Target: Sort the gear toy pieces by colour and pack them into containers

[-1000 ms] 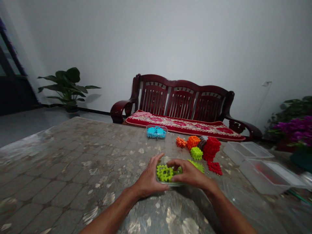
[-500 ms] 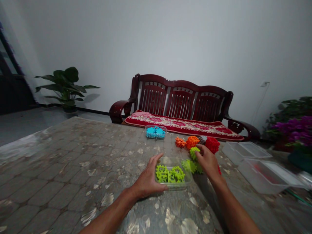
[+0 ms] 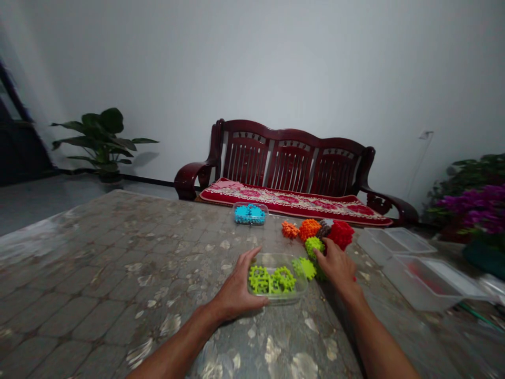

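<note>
A clear plastic box (image 3: 299, 287) on the table holds lime-green interlocking pieces (image 3: 271, 280). My left hand (image 3: 236, 288) rests against the box's left side, thumb along its front wall and fingers curved round it. My right hand (image 3: 336, 265) reaches past the box to a loose cluster of green pieces (image 3: 313, 245), fingertips closing on it. More green pieces (image 3: 303, 266) lie just right of the box. Orange pieces (image 3: 308, 228), a dark cluster (image 3: 324, 229) and red pieces (image 3: 341, 233) sit behind.
A small clear box of blue pieces (image 3: 250, 213) stands farther back. Empty clear containers and lids (image 3: 424, 276) lie at the right. The patterned table (image 3: 118, 263) stretches left. Beyond it are a wooden bench (image 3: 292, 168) and potted plants (image 3: 100, 139).
My right hand left the box of green pieces and moved back and right to the loose green cluster. My left hand stayed on the box. The view shifted slightly.
</note>
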`<state>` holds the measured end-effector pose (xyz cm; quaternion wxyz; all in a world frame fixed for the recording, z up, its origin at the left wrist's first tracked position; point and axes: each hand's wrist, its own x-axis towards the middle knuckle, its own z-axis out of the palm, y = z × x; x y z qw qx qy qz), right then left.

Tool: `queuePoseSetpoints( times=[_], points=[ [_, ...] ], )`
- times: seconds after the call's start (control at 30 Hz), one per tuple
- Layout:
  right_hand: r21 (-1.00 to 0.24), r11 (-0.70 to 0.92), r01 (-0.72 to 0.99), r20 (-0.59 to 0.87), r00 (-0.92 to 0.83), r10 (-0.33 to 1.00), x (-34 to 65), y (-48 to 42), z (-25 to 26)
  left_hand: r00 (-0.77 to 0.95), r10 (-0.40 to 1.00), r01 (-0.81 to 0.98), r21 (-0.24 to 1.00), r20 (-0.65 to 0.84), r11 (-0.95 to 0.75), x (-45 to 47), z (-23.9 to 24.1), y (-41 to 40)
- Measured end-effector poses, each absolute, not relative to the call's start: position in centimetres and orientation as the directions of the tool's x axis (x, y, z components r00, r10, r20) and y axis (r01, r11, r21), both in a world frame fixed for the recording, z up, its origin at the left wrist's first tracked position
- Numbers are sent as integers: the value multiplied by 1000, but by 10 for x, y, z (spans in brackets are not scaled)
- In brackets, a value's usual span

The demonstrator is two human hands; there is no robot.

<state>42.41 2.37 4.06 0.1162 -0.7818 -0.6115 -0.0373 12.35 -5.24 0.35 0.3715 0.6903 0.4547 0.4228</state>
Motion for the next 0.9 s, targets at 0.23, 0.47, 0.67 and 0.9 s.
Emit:
queuePoseSetpoints(
  times=[0.23,0.47,0.67,0.9],
  points=[
    [-143,-204,968,233,233,944,425,29,35,230,939,322,891,255,-321,123,1,-51],
    [-204,-136,970,312,196,930,428,26,32,228,938,321,889,263,-327,123,-1,-52],
    [-565,40,824,353,198,914,422,29,49,227,942,330,891,247,-313,123,2,-52],
    [-858,280,429,152,-308,939,399,15,78,226,941,326,891,252,-317,124,5,-54]
  ],
)
